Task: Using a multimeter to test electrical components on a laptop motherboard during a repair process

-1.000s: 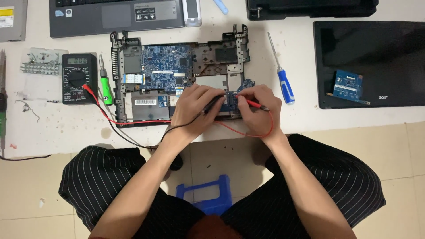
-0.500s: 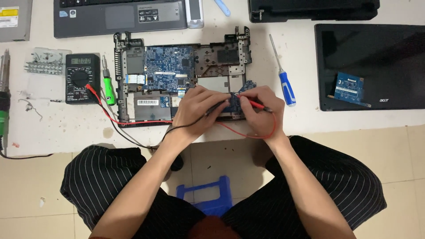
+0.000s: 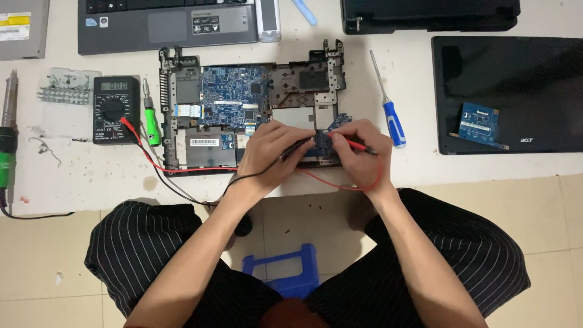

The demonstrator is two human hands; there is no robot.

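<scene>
The left hand (image 3: 270,152) is closed around a black probe (image 3: 296,147), its tip angled toward two o'clock; the right hand (image 3: 358,152) pinches a red probe (image 3: 353,144) pointing toward nine o'clock. Both tips meet on a small blue circuit board (image 3: 322,138) lying between the two hands, at the lower right corner of the opened laptop base (image 3: 249,103) — the hands cover much of that board. From the hands, the black multimeter (image 3: 115,109) sits at about nine o'clock, well apart, with red and black leads (image 3: 159,170) running back to the probes. A blue-handled screwdriver (image 3: 392,118) lies just beside the right hand at about one o'clock, and a green-handled one (image 3: 152,124) rests between the multimeter and the base.
</scene>
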